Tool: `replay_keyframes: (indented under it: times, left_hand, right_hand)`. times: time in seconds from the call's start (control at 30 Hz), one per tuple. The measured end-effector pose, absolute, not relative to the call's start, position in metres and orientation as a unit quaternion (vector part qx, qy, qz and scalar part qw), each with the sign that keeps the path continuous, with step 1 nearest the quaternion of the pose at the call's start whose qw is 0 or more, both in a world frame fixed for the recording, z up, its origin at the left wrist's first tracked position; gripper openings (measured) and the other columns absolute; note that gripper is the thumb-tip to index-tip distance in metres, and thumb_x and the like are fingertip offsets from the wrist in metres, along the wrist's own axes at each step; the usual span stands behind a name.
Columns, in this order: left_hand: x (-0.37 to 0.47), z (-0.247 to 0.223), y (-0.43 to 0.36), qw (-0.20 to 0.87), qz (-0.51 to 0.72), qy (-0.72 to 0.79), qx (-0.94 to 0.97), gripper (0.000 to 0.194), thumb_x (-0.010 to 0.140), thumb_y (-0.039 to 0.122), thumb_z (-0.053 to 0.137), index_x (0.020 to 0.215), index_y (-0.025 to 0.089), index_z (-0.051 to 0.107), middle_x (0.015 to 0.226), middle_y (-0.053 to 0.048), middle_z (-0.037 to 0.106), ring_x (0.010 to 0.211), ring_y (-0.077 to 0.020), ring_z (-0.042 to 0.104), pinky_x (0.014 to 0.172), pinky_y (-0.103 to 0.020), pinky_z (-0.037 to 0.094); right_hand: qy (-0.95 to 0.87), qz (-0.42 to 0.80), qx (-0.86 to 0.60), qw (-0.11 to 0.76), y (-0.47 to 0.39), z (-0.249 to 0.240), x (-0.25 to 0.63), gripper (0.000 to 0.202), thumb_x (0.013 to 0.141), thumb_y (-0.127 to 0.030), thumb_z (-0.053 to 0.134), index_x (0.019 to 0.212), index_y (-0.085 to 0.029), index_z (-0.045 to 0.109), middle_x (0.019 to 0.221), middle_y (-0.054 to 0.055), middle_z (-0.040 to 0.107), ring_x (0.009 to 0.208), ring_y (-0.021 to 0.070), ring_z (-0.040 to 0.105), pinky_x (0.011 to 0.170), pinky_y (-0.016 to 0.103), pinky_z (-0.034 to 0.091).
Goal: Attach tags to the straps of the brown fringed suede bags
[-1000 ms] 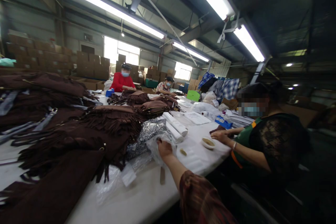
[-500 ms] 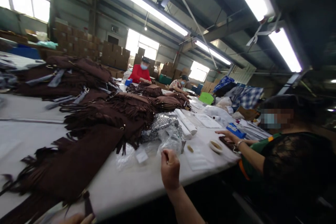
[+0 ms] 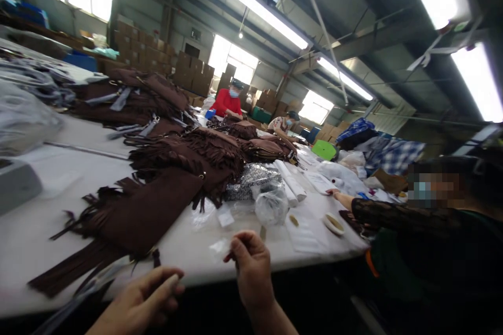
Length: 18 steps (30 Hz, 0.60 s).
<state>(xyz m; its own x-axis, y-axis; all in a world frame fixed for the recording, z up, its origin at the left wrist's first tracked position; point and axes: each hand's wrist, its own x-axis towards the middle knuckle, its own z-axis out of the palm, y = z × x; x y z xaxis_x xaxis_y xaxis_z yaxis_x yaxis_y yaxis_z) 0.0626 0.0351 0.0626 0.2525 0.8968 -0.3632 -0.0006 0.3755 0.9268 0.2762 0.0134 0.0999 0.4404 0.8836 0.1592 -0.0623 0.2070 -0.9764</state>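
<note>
My left hand point(image 3: 143, 296) is over the table's near edge, its thumb pressed toward the curled fingers. Whatever lies between them, if anything, cannot be made out. Just beyond it lies a dark brown fringed bag point(image 3: 145, 209), flat on the table, with a ring at its upper corner and long strips at its lower left. My right hand point(image 3: 254, 267) is raised over the front edge with thumb and fingertips pinched together. Any small thing in that pinch is too small to name. Behind the right hand is a crumpled clear plastic bag point(image 3: 271, 204).
More brown fringed bags point(image 3: 129, 94) are heaped across the white table point(image 3: 204, 264). White rolls point(image 3: 290, 183) and an oval tape-like ring point(image 3: 334, 224) lie to the right. A co-worker point(image 3: 432, 241) sits close on the right, an arm stretched over the table. Two people work at the back.
My left hand has come up and right, away from the fringed bag's lower end. The right hand stays pinched, slightly lower. The co-worker's arm now reaches farther across the table. The view has shifted left.
</note>
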Motion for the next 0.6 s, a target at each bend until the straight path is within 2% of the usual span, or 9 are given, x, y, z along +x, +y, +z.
replay_keyframes:
  times: [0.13,0.23,0.37,0.5,0.6]
  left_hand:
    - [0.065,0.084,0.023,0.719,0.339,0.484,0.367,0.061,0.058,0.057,0.084,0.105,0.02,0.07,0.082,-0.007,0.072,0.067,-0.0172,0.061,0.05,-0.02,0.044]
    - [0.054,0.076,0.017,0.738,0.354,0.463,0.339,0.058,0.057,0.052,0.088,0.099,0.017,0.07,0.077,-0.005,0.07,0.058,-0.0112,0.054,0.051,-0.018,0.039]
    - [0.044,0.058,0.012,0.724,0.374,0.477,0.329,0.056,0.054,0.052,0.09,0.089,0.014,0.069,0.061,0.002,0.059,0.049,-0.0069,0.043,0.048,-0.018,0.032]
    - [0.043,0.049,0.008,0.739,0.338,0.47,0.344,0.058,0.051,0.056,0.09,0.083,0.015,0.066,0.053,0.005,0.052,0.046,-0.0065,0.037,0.045,-0.019,0.024]
    - [0.043,0.051,0.008,0.738,0.342,0.482,0.326,0.054,0.052,0.055,0.089,0.074,0.016,0.061,0.051,0.007,0.046,0.046,-0.0055,0.033,0.046,-0.019,0.022]
  right_hand:
    - [-0.352,0.535,-0.47,0.607,0.006,0.072,0.221,0.029,0.077,-0.038,0.078,0.082,-0.015,0.062,0.065,-0.002,0.062,0.053,0.0108,0.057,0.054,0.023,0.046]
    - [-0.303,0.585,-0.476,0.583,0.007,0.061,0.2,0.034,0.072,-0.042,0.08,0.08,-0.015,0.059,0.058,-0.003,0.059,0.045,0.0078,0.05,0.045,0.02,0.038]
    - [-0.261,0.616,-0.494,0.556,0.016,0.057,0.191,0.042,0.066,-0.046,0.082,0.082,-0.017,0.056,0.045,-0.01,0.046,0.034,0.004,0.032,0.035,0.016,0.02]
    - [-0.24,0.615,-0.5,0.56,0.021,0.054,0.189,0.048,0.06,-0.043,0.086,0.086,-0.017,0.056,0.056,-0.008,0.053,0.037,0.0029,0.036,0.034,0.015,0.018]
    - [-0.216,0.621,-0.498,0.566,0.019,0.046,0.191,0.058,0.057,-0.051,0.088,0.092,-0.017,0.057,0.064,-0.006,0.058,0.04,0.0035,0.04,0.035,0.015,0.022]
